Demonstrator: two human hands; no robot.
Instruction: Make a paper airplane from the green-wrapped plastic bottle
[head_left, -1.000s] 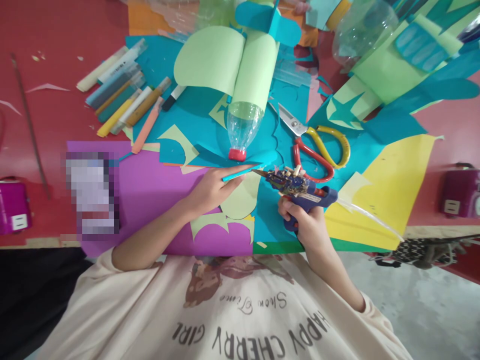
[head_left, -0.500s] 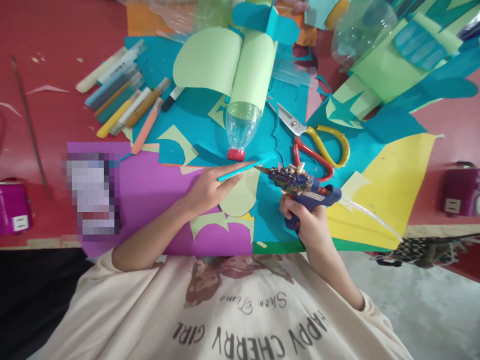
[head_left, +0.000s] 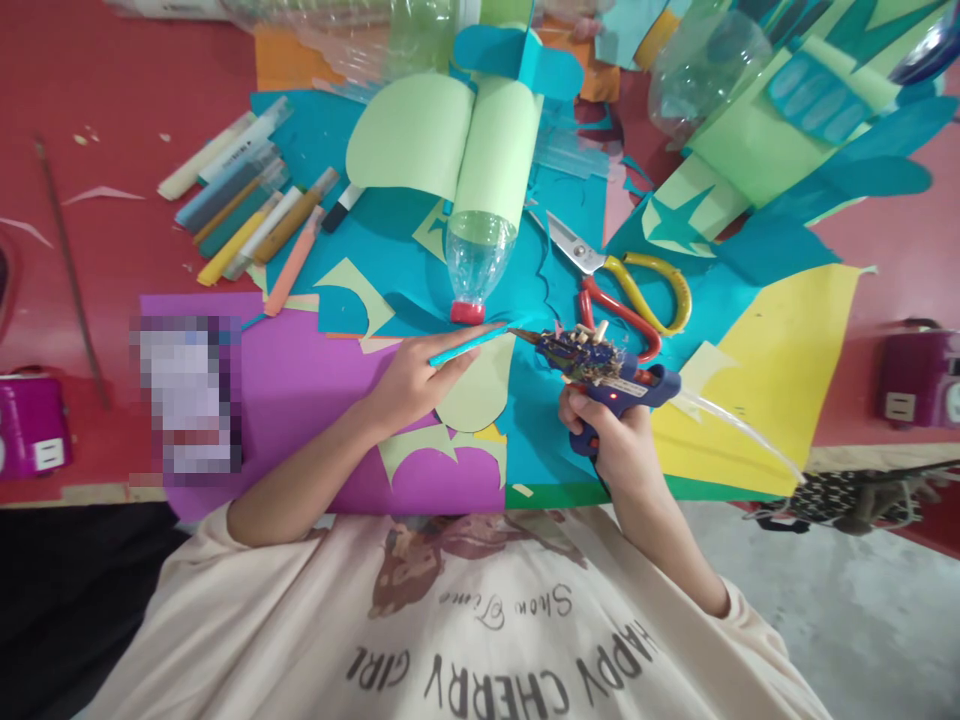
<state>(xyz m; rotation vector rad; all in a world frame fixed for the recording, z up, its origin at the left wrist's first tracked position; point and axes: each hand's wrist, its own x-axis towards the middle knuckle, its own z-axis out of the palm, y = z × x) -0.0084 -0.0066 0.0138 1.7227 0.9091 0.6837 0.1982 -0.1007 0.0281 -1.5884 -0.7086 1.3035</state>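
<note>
My left hand (head_left: 412, 380) is closed on a blue paper piece (head_left: 465, 347), held edge-on between the fingers. In my right hand (head_left: 611, 435) is a blue glue gun (head_left: 622, 390) with a clear glue stick (head_left: 739, 430) out of its back and scraps stuck along its top. The gun's nozzle is close to the right end of the blue paper; whether they touch I cannot tell. Just beyond my left hand lies a plastic bottle (head_left: 480, 255) with a red cap, wrapped in light green paper with a light green wing (head_left: 411, 135) and blue fins (head_left: 517, 62).
Scissors (head_left: 611, 275) with red and yellow handles lie beyond the glue gun. Several markers (head_left: 240, 200) are at the left, above a blurred phone-like object (head_left: 187, 395) on purple paper (head_left: 300, 390). Another green-and-blue paper-covered bottle (head_left: 780, 140) is at the far right.
The glue gun's nozzle has come nearer the end of the blue paper, and a small red light now shows on the gun. The whole view has shifted slightly.
</note>
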